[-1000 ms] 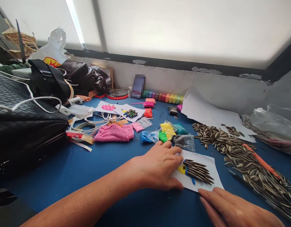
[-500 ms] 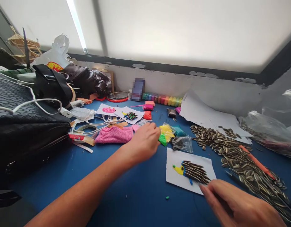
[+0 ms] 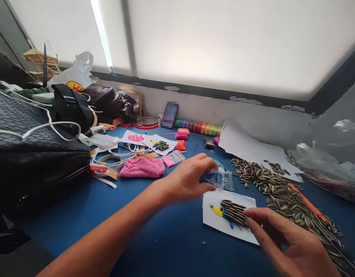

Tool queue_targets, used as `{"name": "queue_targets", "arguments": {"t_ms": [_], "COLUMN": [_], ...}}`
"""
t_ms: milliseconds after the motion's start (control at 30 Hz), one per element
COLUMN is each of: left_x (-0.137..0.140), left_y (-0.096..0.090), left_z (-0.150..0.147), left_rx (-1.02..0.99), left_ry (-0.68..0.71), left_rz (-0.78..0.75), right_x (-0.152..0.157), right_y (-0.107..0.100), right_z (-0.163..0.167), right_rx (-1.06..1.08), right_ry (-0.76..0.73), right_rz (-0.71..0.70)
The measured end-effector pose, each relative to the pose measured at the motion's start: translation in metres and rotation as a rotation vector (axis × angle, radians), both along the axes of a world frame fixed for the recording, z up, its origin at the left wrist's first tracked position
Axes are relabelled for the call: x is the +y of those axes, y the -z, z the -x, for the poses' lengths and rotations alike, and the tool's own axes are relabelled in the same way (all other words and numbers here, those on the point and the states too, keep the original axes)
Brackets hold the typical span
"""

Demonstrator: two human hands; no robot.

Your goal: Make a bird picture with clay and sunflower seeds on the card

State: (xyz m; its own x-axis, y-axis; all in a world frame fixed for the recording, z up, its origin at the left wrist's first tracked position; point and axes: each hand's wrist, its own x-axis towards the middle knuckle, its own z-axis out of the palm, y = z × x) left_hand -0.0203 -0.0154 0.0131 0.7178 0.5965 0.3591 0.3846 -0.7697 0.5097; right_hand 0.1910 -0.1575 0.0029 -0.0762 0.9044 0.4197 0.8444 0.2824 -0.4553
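A small clear plastic bag of blue clay sits between the thumb and fingers of my left hand, above the far edge of the white card. The card bears a hedgehog picture with a yellow clay face, green nose, blue clay edging and striped sunflower seeds as spines. My right hand is pinched at the card's right side, thumb and index fingertips by the seed spines; anything between them is too small to make out. A green clay bit lies in front of the card.
Loose sunflower seeds spread on the right, with an orange tool across them. Paper sheets lie behind. A pink cloth, white cables, two finished cards and a black bag are leftward.
My left hand has moved right and opened its grip around a blue clay bag that now shows in it. My right fingertips have shifted slightly up toward the seed spines.
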Motion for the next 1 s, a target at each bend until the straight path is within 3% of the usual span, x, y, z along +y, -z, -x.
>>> {"name": "queue_targets", "arguments": {"t_ms": [167, 333, 467, 667, 800, 933, 1000], "left_x": [-0.025, -0.030, -0.030, -0.033, -0.034, -0.035, -0.035], "left_y": [0.002, 0.006, 0.009, 0.015, 0.015, 0.013, 0.013], "left_z": [-0.015, -0.018, -0.020, -0.024, -0.024, -0.023, -0.024], "left_rx": [-0.082, -0.088, -0.131, -0.114, -0.148, -0.183, -0.191], "left_ry": [0.236, 0.280, 0.276, 0.287, 0.280, 0.291, 0.290], "left_rz": [0.041, 0.087, 0.080, 0.034, 0.052, 0.117, 0.142], "right_x": [0.008, 0.008, 0.003, 0.004, 0.003, 0.003, 0.002], "right_y": [-0.005, -0.007, -0.011, -0.008, -0.008, -0.010, -0.009], "right_z": [-0.002, 0.004, 0.016, 0.016, 0.014, 0.014, 0.015], "right_rx": [0.318, 0.490, 0.570, 0.489, 0.544, 0.509, 0.475], "right_ry": [0.025, 0.068, 0.248, 0.114, 0.195, 0.134, 0.153], "right_rz": [0.279, 0.440, 0.410, 0.439, 0.393, 0.444, 0.382]}}
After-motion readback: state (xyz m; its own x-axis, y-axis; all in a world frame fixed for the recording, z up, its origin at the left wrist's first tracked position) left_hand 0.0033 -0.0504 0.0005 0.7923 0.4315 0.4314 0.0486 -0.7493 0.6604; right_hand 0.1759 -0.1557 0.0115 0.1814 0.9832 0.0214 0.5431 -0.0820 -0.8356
